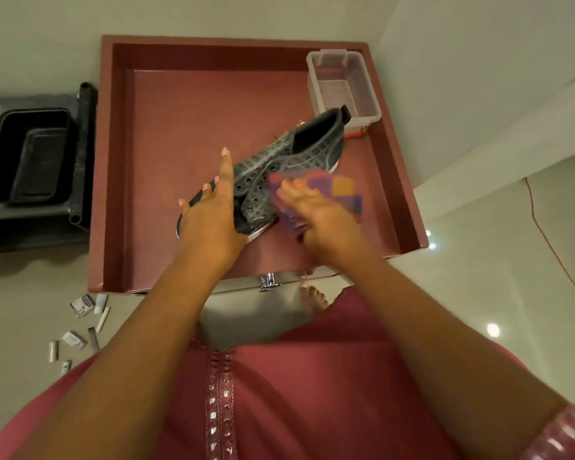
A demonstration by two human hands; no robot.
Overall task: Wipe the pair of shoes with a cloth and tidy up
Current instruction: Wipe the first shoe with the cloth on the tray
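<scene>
A dark grey mesh shoe (289, 151) with a white sole lies tilted over the red-brown tray table (186, 104), toe toward me. My left hand (213, 214) holds its toe end, fingers spread along the upper. Blurred with motion, my right hand (316, 210) presses a purple, orange and pink checked cloth (332, 190) against the shoe's right side. A red and white thing, partly hidden, peeks out behind the heel (356, 131); I cannot tell what it is.
A clear plastic box (344, 83) stands in the tray's far right corner. A black tub (27, 157) sits on a black stand at left. Small packets (83, 305) lie scattered on the floor at lower left. An orange cable (545, 234) runs along the floor at right.
</scene>
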